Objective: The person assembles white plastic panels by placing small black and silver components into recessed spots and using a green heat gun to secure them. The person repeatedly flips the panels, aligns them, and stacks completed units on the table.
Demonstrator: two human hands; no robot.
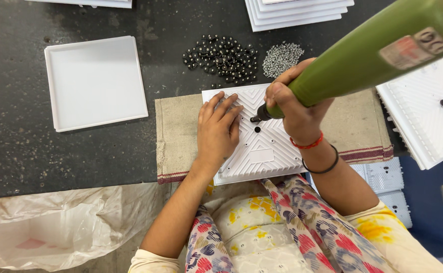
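My right hand [294,103] grips a long green power screwdriver [368,58] whose dark tip points down at a white ribbed square panel [267,151]. The panel lies on a beige cloth mat [176,136] in front of me. My left hand [218,129] rests flat on the panel's left side, fingers spread, holding it down. A small black round piece [257,129] sits on the panel just below the tool tip.
A pile of black round parts [221,58] and a heap of small silver screws [281,58] lie behind the panel. A white square tray [95,81] sits left. White panel stacks stand at the back [297,12] and right [423,116]. A plastic bag [54,227] lies lower left.
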